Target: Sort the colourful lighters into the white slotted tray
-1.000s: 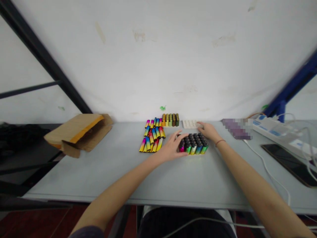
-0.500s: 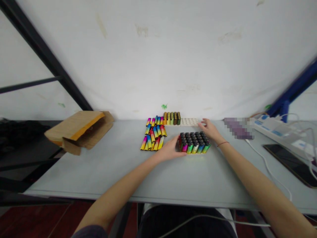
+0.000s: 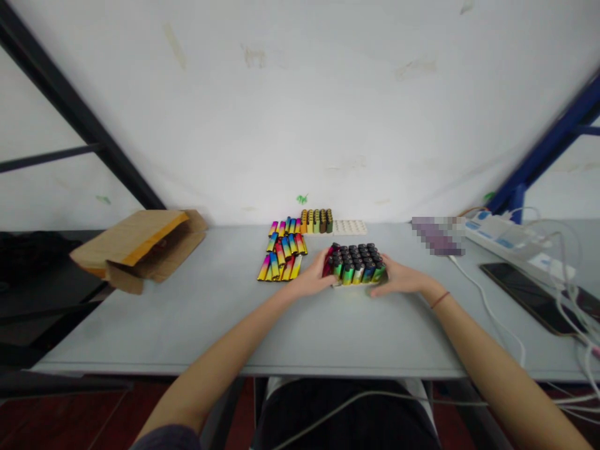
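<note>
A block of upright, black-topped shiny tubes (image 3: 357,257) stands in rows in a pale holder, whose edge shows along the bottom. The tube bodies fade from green and blue to yellow. My left hand (image 3: 313,276) is wrapped round the block's left side, where dark red tubes lean slightly. On the right side, my right hand (image 3: 399,277) grips the block with its thumb along the front. To the left lies a pile of loose rainbow-coloured tubes (image 3: 282,255). Behind are gold-topped upright tubes (image 3: 317,220) in a white tray with holes (image 3: 350,227).
An open cardboard box (image 3: 135,247) lies at the left of the grey table (image 3: 215,325). On the right are a phone (image 3: 527,297), a white power strip (image 3: 510,240) with cables, and a partly pixelated purple item (image 3: 438,236). A white wall closes off the back.
My right hand has come back from beside the white tray and taken hold of the block's right side. My left hand has stayed on its left side. The view has shifted slightly.
</note>
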Available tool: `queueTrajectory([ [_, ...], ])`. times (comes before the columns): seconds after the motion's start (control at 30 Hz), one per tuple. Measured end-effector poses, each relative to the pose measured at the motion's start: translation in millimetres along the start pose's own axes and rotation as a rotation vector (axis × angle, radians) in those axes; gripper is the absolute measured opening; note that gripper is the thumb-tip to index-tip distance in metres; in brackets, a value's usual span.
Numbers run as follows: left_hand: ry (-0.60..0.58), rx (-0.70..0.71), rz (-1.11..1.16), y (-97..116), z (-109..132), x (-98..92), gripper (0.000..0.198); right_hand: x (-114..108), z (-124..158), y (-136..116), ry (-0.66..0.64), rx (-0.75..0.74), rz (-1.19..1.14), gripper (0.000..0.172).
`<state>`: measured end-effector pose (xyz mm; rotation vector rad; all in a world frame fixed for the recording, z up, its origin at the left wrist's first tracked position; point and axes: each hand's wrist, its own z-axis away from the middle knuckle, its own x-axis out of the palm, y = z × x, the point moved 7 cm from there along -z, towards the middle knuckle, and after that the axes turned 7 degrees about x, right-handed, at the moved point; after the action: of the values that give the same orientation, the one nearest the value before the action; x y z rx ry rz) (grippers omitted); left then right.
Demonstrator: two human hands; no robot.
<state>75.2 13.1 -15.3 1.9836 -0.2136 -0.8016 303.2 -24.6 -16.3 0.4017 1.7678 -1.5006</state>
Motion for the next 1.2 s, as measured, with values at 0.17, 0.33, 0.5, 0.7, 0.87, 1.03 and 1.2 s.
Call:
queueTrajectory([
  [0.17,-0.008,-0.058,-0.003,-2,-1,5.1,0.073,4,-2,-1,0.023,0.076,-0.024,0.106],
  [0.33,0.146,-0.062,0.009,-2,1,-0.1,0.062,5,-4,0,0.032,0.104,-0.072,0.105],
  [0.5,0.234,-0.074,0.098,-4,-1,1.0,0.056,5,-4,-1,0.030,0.092,-0.082,0.103],
  [0.7,0.245,-0.107,0.043,5,0,-2.2,0.038,3,-4,-1,0.042,0.085,-0.073,0.096],
  [0.87,0.365,-0.098,0.060,13,4,-5.8,0.036,6,-4,4,0.029,0.118,-0.094,0.098],
  [1.03,0.623,-0.112,0.158,16,1,-37.6,0.036,5,-3,8,0.044,0.153,-0.078,0.102],
  [1.2,0.824,-0.307,0.385,5,0,-108.4,0.036,3,-2,3,0.055,0.123,-0.057,0.098],
])
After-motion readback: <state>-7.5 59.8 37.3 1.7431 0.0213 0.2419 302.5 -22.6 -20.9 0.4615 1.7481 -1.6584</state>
